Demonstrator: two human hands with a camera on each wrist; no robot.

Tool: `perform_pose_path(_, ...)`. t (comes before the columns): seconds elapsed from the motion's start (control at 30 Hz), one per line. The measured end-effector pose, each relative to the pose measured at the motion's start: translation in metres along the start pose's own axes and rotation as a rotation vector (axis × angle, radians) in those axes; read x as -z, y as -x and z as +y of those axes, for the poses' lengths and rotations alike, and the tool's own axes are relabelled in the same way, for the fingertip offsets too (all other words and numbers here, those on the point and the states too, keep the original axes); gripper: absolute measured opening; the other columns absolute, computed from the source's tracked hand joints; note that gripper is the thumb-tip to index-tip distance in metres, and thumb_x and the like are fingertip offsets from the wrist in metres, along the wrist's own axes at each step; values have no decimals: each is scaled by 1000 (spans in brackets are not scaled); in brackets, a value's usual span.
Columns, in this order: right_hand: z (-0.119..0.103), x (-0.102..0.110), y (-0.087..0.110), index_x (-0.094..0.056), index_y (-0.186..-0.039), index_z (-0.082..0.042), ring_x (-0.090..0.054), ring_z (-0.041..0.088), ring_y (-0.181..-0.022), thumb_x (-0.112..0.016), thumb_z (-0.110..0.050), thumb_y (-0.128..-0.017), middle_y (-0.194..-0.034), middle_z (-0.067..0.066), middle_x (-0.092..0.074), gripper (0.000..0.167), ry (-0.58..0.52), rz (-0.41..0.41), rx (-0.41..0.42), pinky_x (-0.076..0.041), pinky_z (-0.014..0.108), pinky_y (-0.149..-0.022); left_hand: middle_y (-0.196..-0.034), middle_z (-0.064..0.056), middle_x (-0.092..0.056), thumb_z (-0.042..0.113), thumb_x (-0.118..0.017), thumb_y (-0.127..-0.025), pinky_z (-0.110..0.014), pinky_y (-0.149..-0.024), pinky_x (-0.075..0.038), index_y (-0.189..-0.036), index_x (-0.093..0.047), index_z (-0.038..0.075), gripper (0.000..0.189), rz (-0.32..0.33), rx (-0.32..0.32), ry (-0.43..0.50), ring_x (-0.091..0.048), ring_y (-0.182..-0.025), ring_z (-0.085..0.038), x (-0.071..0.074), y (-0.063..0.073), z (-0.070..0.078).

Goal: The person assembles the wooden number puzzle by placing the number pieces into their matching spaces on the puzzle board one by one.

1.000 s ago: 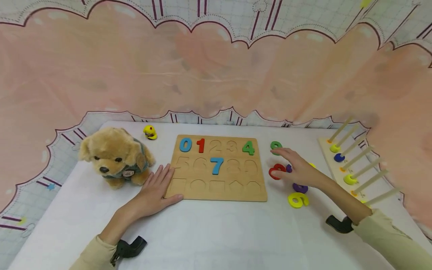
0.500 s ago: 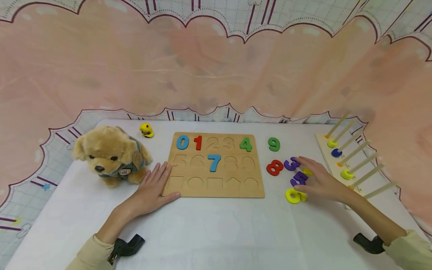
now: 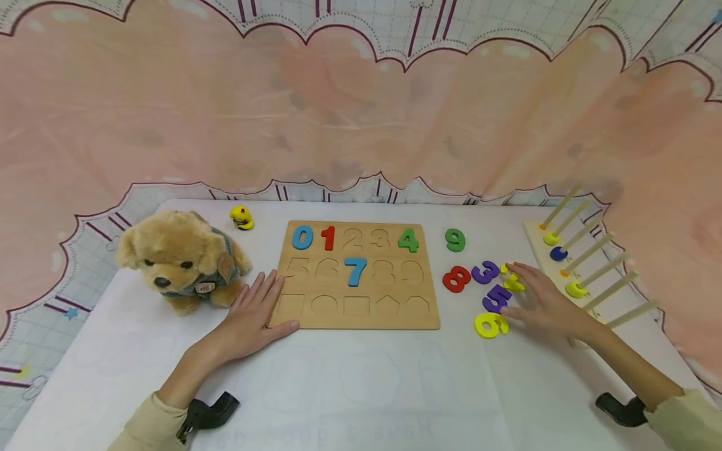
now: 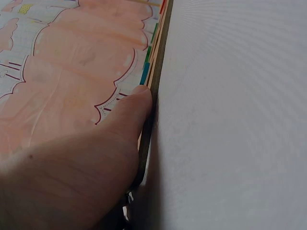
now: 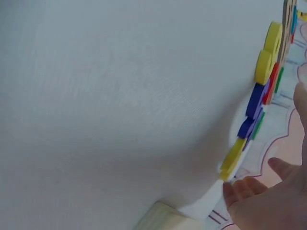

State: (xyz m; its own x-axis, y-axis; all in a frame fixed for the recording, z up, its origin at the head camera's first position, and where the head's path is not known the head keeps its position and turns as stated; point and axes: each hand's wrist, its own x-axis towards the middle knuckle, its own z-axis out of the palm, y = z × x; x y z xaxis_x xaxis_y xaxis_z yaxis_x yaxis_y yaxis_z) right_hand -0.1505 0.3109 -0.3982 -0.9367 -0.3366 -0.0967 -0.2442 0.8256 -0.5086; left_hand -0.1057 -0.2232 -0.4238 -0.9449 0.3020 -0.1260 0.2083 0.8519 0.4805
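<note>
I see the right hand (image 3: pixel 546 307) with thumb and fingers spread, pinching nothing. On the desk (image 3: pixel 361 388), the yellow piece (image 3: pixel 514 284) beside the purple 5 (image 3: pixel 497 299) lies just left of its palm, near the fingertips. The left hand (image 3: pixel 256 318), resting on the board (image 3: pixel 361 322), is much farther.

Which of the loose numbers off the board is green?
The green 9, farthest back of them, beyond the red 8. The rest off the board are red, purple or yellow; the green 4 is on it.
</note>
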Motion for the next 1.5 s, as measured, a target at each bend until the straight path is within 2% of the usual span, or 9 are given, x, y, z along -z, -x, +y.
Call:
perform_pose_path(0.13, 11, 0, -11, -21, -152, -2, -39, 50, -124, -67, -35, -91, -145, 34, -22, 84, -90, 3, -75, -44, 64, -98, -164, -18, -2, 62, -53, -90, -60, -119, 0, -156, -12, 3, 98, -2, 3, -3, 2, -152, -39, 0, -1, -1)
perform_pose_path(0.27, 19, -2, -18, -18, -153, -2, -39, 50, -125, -63, -37, -93, -142, 35, -23, 83, -166, 2, -165, -42, 64, -101, -164, -19, -3, 62, -54, -90, -60, -119, 0, -156, -12, 3, 98, -2, 2, -4, 2, -152, -40, -1, -1, -1)
perform_pose_path(0.37, 21, -2, -22, -18, -153, -1, -37, 50, -125, -62, -40, -94, -141, 34, -26, 83, -173, 4, -197, -40, 65, -102, -164, -19, -3, 62, -54, -90, -60, -119, 0, -156, -12, 3, 98, -7, 4, -2, 2, -152, -39, -1, 0, -1)
perform_pose_path(0.5, 24, 0, -26, -22, -151, 2, -41, 46, -119, -60, -40, -95, -139, 33, -32, 80, -141, 8, -197, -43, 60, -100, -164, -18, -2, 63, -53, -90, -60, -120, 1, -156, -11, 4, 98, -9, 8, -2, 3, -152, -39, -1, -1, -1)
perform_pose_path(0.67, 29, 3, -27, -25, -150, 4, -41, 39, -112, -59, -38, -96, -134, 30, -34, 76, -146, -17, -196, -44, 46, -92, -164, -19, -3, 61, -54, -90, -60, -119, 1, -156, -12, 3, 97, 1, 1, -2, 1, -151, -40, 0, 0, -1)
perform_pose_path(0.8, 32, 4, -25, -24, -151, 2, -39, 40, -112, -58, -37, -97, -129, 28, -31, 75, -169, -53, -208, -42, 43, -91, -164, -18, -2, 62, -53, -90, -60, -120, 1, -156, -11, 4, 97, -10, 7, -6, 2, -152, -40, -1, 0, -1)
perform_pose_path(0.93, 33, 4, -25, -22, -152, 0, -38, 42, -114, -57, -37, -97, -135, 30, -25, 75, -188, -72, -210, -41, 42, -91, -164, -19, -3, 62, -53, -90, -60, -119, 0, -156, -12, 4, 97, -1, 4, -5, 1, -151, -40, -1, 1, 0)
perform_pose_path(1.13, 35, 4, -25, -22, -152, 1, -37, 36, -107, -57, -36, -98, -137, 30, -23, 75, -166, -77, -193, -36, 25, -80, -164, -19, -4, 62, -53, -90, -60, -119, 0, -156, -12, 4, 97, 5, -1, -3, 1, -151, -40, -1, 0, 0)
perform_pose_path(1.5, 32, 4, -26, -26, -149, 3, -39, 32, -103, -56, -32, -98, -133, 30, -25, 69, -121, -64, -162, -35, 20, -78, -164, -18, -1, 62, -54, -90, -59, -120, 1, -156, -11, 4, 98, -10, 7, -5, 3, -152, -39, -3, -2, -2)
